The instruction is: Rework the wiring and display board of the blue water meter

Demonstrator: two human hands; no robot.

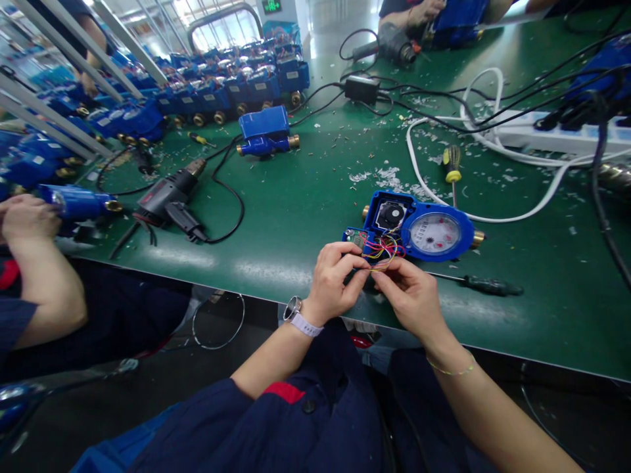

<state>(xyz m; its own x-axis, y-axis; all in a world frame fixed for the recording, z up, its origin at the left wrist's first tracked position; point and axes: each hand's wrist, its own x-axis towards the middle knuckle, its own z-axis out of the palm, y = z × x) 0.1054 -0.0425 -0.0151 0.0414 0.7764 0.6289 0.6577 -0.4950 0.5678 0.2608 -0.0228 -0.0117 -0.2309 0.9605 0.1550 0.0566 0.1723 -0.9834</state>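
An opened blue water meter (419,226) lies on the green table (305,197) in front of me, its dial facing up and its brass ends sticking out. A bundle of coloured wires (380,248) spills from its left side. My left hand (331,279), with a watch on the wrist, pinches these wires from the left. My right hand (410,293) pinches them from the right, fingers closed. Both hands meet at the table's near edge.
A black-handled screwdriver (486,284) lies right of my hands, a yellow-handled one (452,165) behind the meter. An electric drill (170,192), a closed meter (266,131), rows of meters (207,95), cables and a power strip (557,135) surround them. Co-workers sit left (29,220) and far (424,12).
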